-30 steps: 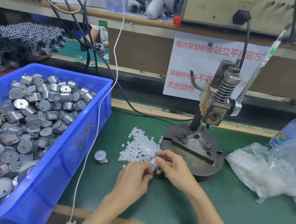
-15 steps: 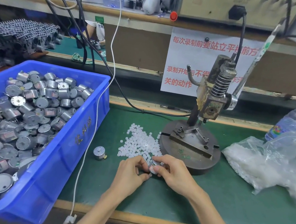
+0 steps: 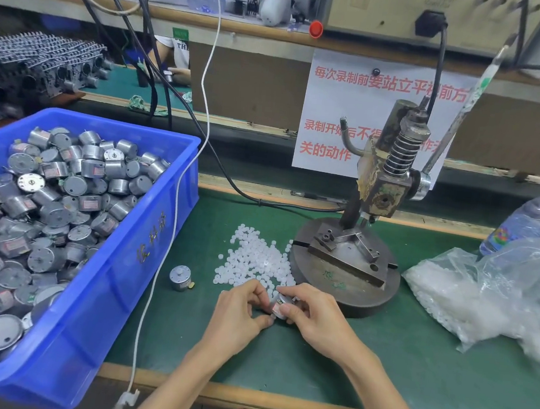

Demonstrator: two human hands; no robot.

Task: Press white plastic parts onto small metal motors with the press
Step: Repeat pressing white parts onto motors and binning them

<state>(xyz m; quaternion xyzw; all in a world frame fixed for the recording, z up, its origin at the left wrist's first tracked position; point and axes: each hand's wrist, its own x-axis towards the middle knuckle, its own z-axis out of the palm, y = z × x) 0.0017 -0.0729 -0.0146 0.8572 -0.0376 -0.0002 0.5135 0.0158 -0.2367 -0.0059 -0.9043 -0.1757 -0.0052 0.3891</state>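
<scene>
A green-matted workbench [image 3: 444,372] with a wooden front edge fills the foreground. At 1 o'clock, a white notice [image 3: 348,112] in red characters hangs below a cluttered wooden shelf [image 3: 247,30]; a second green bench [image 3: 121,87] lies at 10 o'clock.

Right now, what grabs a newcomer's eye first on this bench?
A blue bin heaped with metal motors fills the left. The hand press stands centre-right, with loose white plastic parts scattered at its base. In front, the left hand and right hand pinch a single motor between them.
</scene>
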